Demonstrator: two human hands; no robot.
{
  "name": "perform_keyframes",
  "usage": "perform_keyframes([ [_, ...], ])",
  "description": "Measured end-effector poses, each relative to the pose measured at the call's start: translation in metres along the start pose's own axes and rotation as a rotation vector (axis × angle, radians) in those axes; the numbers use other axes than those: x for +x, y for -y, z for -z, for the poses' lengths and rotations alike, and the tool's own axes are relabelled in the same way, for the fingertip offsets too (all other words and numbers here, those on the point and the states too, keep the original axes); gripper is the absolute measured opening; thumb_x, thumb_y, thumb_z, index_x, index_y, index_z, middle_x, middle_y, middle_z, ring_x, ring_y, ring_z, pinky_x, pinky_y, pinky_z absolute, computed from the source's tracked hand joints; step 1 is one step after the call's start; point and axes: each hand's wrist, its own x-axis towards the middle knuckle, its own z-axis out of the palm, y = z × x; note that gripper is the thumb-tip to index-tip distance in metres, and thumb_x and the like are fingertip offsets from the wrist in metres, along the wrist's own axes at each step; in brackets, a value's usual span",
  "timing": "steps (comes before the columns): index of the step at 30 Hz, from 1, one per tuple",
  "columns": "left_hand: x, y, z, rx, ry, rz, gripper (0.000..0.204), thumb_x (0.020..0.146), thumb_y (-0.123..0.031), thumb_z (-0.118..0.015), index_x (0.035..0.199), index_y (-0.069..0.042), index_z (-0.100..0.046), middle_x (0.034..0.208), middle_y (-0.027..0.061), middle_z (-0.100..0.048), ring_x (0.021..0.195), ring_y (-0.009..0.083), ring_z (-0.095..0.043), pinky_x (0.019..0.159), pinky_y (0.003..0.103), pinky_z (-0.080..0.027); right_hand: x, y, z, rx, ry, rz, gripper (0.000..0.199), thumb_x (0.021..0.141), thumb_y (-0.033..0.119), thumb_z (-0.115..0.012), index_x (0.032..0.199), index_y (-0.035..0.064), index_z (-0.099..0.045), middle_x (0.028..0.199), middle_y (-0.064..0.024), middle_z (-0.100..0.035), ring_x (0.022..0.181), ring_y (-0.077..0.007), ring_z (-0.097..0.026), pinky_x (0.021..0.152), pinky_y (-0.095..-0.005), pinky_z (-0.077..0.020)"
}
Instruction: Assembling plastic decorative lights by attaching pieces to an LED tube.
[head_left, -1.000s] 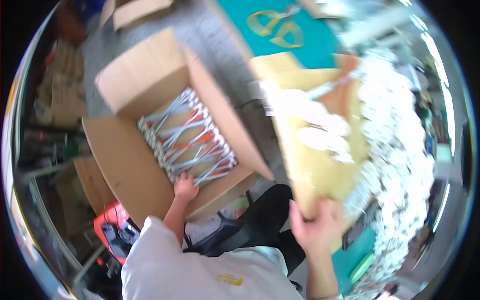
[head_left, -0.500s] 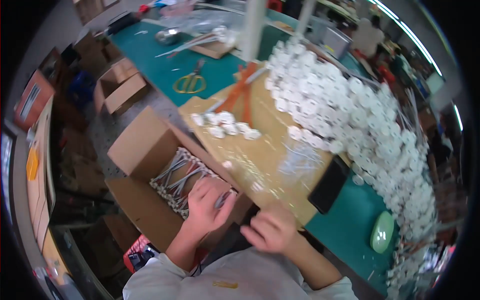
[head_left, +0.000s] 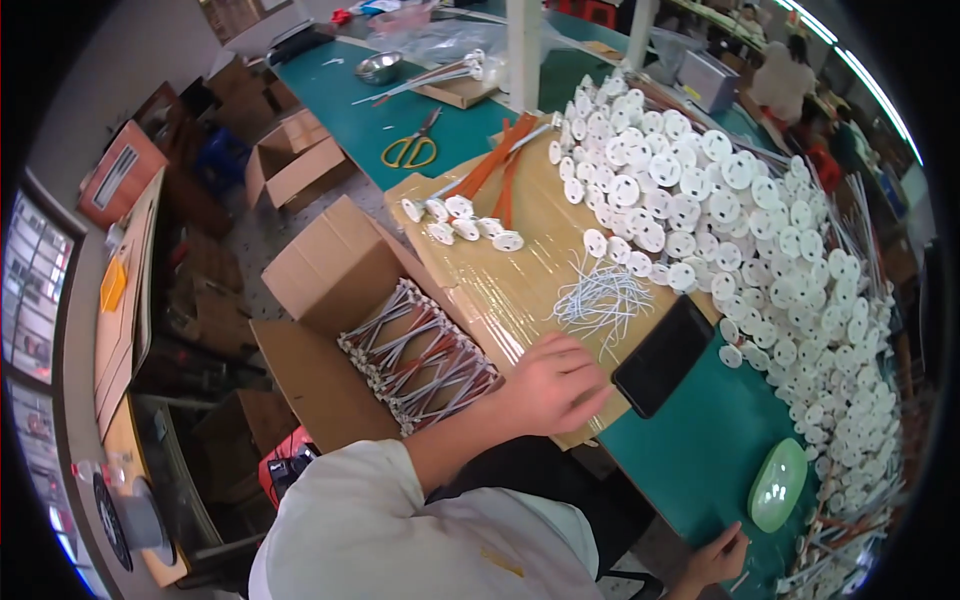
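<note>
Over the near edge of a tan cardboard sheet [head_left: 450, 262] glossed with clear tape, your left hand [head_left: 555, 385] has half-curled fingers; whether it grips anything is hidden. Just beyond lies a tangle of thin white ties [head_left: 600, 305]. Your right hand [head_left: 715, 558] is at the green surface [head_left: 650, 440], loosely bent near 1 smooth, pale green oval object [head_left: 778, 487]; you cannot tell whether it holds anything. Between your left hand and a heap of holed white discs [head_left: 690, 190], too many to count, lies 1 flat black phone [head_left: 665, 355]. Farther along the sheet you have 7 disc-headed pieces [head_left: 466, 229] with orange and grey stems, then 1 pair of gold-handled scissors [head_left: 410, 150]. Left of the sheet, 1 open carton [head_left: 325, 380] holds crisscrossed stems [head_left: 420, 350].
</note>
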Motion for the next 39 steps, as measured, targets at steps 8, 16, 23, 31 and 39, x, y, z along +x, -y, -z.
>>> perform_keyframes([
  [8,0.031,0.034,-0.020,-0.125,-0.266,0.034,0.024,0.073,0.000,-0.071,0.062,-0.006,-0.050,0.059,0.0071,-0.050,0.050,0.0238,-0.048,0.048,0.034,-0.035,0.025,0.027,0.000,-0.079,0.156,-0.066,0.033,0.089,0.026,-0.069,0.071,0.0030,-0.054,0.055,-0.0058,-0.047,0.046,-0.0179,-0.043,0.045,-0.0310,-0.0359],
  [16,0.029,0.035,-0.018,-0.152,-0.280,0.194,0.023,0.074,0.001,-0.070,0.062,-0.006,-0.051,0.059,0.0075,-0.050,0.051,0.0233,-0.048,0.048,0.033,-0.035,0.029,0.037,-0.004,-0.100,0.059,0.019,0.045,0.090,0.043,-0.067,0.062,0.0082,-0.057,0.049,-0.0048,-0.048,0.038,-0.0201,-0.043,0.040,-0.0345,-0.0373],
  [23,0.033,0.032,-0.017,-0.052,-0.307,0.076,0.024,0.074,-0.001,-0.070,0.060,-0.005,-0.051,0.057,0.0078,-0.051,0.049,0.0251,-0.049,0.050,0.034,-0.037,0.026,0.048,-0.002,-0.140,0.083,-0.067,0.043,0.089,0.040,-0.067,0.063,0.0073,-0.058,0.054,-0.0078,-0.051,0.045,-0.0240,-0.046,0.045,-0.0359,-0.0389],
  [31,0.030,0.038,-0.042,0.202,-0.291,0.420,0.093,0.084,-0.024,-0.068,0.148,0.009,-0.009,0.156,0.0267,-0.011,0.146,0.0387,-0.010,0.118,0.047,-0.008,0.017,0.018,-0.005,-0.059,0.077,-0.174,0.026,0.080,0.011,-0.073,0.065,0.0038,-0.054,0.056,-0.0072,-0.050,0.048,-0.0183,-0.045,0.047,-0.0322,-0.0373],
  [39,0.040,0.030,-0.040,0.472,-0.134,0.233,0.073,0.091,-0.025,-0.062,0.149,0.001,-0.026,0.153,0.0282,-0.022,0.141,0.0436,-0.023,0.115,0.050,-0.017,0.029,0.017,0.000,0.052,0.029,-0.124,0.020,0.073,0.008,-0.076,0.067,0.0064,-0.057,0.056,-0.0056,-0.051,0.047,-0.0214,-0.052,0.044,-0.0324,-0.0390],
])
